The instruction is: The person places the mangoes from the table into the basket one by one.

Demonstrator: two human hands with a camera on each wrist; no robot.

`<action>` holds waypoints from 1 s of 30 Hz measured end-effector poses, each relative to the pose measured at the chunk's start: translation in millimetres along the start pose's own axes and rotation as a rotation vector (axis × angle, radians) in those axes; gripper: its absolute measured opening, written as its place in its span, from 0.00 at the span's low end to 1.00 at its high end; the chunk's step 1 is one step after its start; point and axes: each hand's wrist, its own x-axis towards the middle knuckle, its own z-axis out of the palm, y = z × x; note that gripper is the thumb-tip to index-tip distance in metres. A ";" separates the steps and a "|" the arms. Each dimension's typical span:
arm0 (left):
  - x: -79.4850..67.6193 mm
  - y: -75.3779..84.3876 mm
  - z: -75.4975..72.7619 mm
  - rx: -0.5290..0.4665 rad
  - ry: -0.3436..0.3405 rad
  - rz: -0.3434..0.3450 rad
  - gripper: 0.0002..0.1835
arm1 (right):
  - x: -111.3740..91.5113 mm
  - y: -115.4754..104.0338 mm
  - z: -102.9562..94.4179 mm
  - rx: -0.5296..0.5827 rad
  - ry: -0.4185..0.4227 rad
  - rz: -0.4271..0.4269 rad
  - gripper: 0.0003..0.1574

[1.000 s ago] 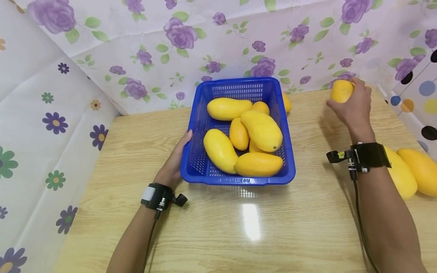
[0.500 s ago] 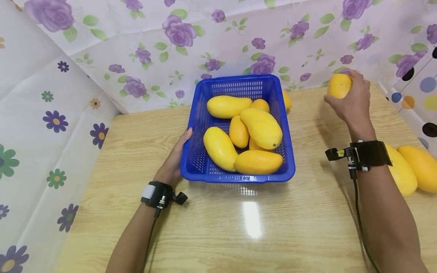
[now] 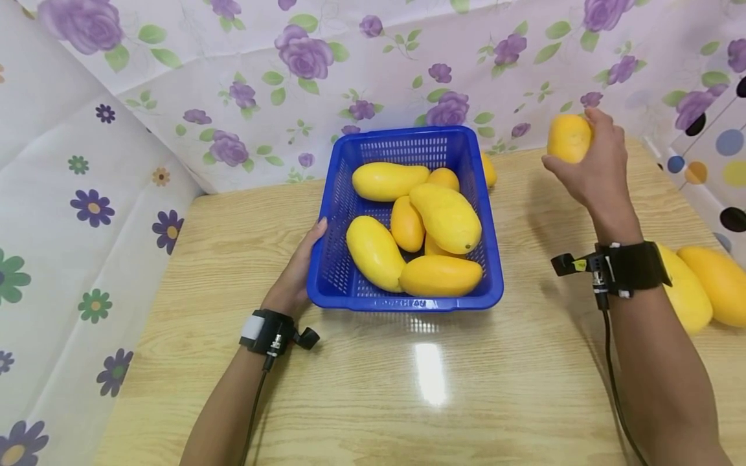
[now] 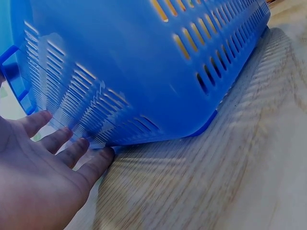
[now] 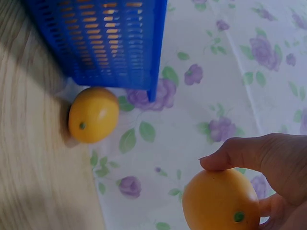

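Observation:
A blue plastic basket point(image 3: 405, 303) stands on the wooden table with several yellow mangoes in it, one mango point(image 3: 445, 218) lying on top of others. My left hand point(image 3: 294, 275) is at the basket's left side, its thumb by the rim. In the left wrist view, the fingers point(image 4: 72, 153) of that hand are spread and fairly straight against the slotted wall. Off to the right of the basket, my right hand point(image 3: 603, 165) grips another mango point(image 3: 569, 138) between thumb and fingers, raised above the table. The right wrist view shows the same mango point(image 5: 218, 201) with its stem end visible.
A loose mango point(image 3: 488, 171) lies behind the basket's right side, partly hidden. Two more mangoes point(image 3: 713, 285) lie on the right of the table, partly behind my right forearm. A flowered sheet point(image 3: 245, 39) hangs along the back edge of the wooden table point(image 3: 350, 395).
My right hand has risen a little and moved slightly left, carrying its mango. The left hand and basket keep their places.

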 end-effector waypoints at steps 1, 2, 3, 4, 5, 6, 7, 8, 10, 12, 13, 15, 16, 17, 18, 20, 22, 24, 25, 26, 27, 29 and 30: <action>0.1 -0.1 0.0 -0.002 -0.001 0.001 0.34 | -1.2 -1.8 -0.4 0.003 0.001 -0.008 0.57; 0.1 -0.2 0.0 -0.002 -0.001 0.001 0.35 | -2.4 -3.4 -0.5 0.004 0.001 -0.020 0.57; -0.1 -0.3 -0.1 -0.006 -0.002 0.001 0.35 | -3.5 -4.9 -0.5 0.005 0.001 -0.030 0.57; -0.2 -0.4 -0.3 -0.006 -0.002 0.002 0.35 | -4.6 -6.6 -0.6 0.007 -0.002 -0.037 0.57; -0.4 -0.4 -0.3 -0.009 -0.003 0.002 0.35 | -5.7 -8.3 -0.5 0.008 -0.002 -0.048 0.57; -0.7 -0.5 -0.5 -0.010 -0.004 0.002 0.35 | -6.6 -9.7 -0.2 0.008 -0.002 -0.058 0.57; -1.1 -0.4 -0.5 -0.011 -0.005 0.002 0.35 | -7.7 -10.9 0.0 0.006 -0.003 -0.068 0.57; -1.3 -0.3 -0.5 -0.012 -0.006 0.003 0.35 | -8.5 -12.4 0.3 0.006 -0.003 -0.076 0.57; -1.5 -0.3 -0.6 -0.013 -0.010 0.004 0.35 | -10.3 -15.2 0.8 0.005 -0.003 -0.088 0.57; -1.6 -0.1 -0.2 -0.017 -0.014 0.004 0.35 | -12.0 -17.8 1.0 0.007 -0.006 -0.093 0.57; -1.7 0.0 0.0 -0.018 -0.016 0.004 0.34 | -12.9 -19.2 1.1 0.009 -0.009 -0.096 0.57; -1.5 -0.3 0.0 -0.016 -0.017 0.005 0.34 | -15.0 -22.3 1.2 0.010 -0.015 -0.106 0.57; -1.5 -0.3 0.1 -0.018 -0.018 0.005 0.34 | -16.1 -23.9 1.0 0.012 -0.019 -0.111 0.57; -1.5 -0.3 0.2 -0.021 -0.019 0.005 0.34 | -17.4 -25.5 0.9 0.015 -0.022 -0.119 0.57; -1.4 -0.5 0.1 -0.021 -0.020 0.005 0.34 | -18.8 -27.1 0.7 0.017 -0.025 -0.129 0.57; -1.4 -0.7 0.1 -0.023 -0.022 0.006 0.34 | -21.9 -30.8 0.4 0.024 -0.029 -0.147 0.57; -1.6 -0.7 0.2 -0.028 -0.022 0.007 0.34 | -25.4 -34.3 0.0 0.034 -0.033 -0.163 0.57; -1.7 -0.7 0.1 -0.025 -0.019 0.007 0.33 | -28.9 -37.7 -0.4 0.044 -0.038 -0.177 0.57; -1.7 -0.6 0.1 -0.025 -0.019 0.008 0.33 | -30.5 -39.3 -0.7 0.050 -0.042 -0.184 0.57; -1.7 -0.7 0.0 -0.024 -0.017 0.008 0.33 | -32.0 -40.9 -0.8 0.053 -0.047 -0.193 0.57; -1.7 -0.7 -0.1 -0.024 -0.015 0.008 0.33 | -33.5 -42.3 -0.9 0.056 -0.052 -0.203 0.57; -1.4 -0.9 -0.4 -0.023 -0.014 0.007 0.33 | -36.1 -45.1 -1.2 0.059 -0.064 -0.217 0.57; -1.3 -1.0 -0.5 -0.025 -0.013 0.006 0.33 | -37.4 -46.3 -1.3 0.061 -0.069 -0.225 0.57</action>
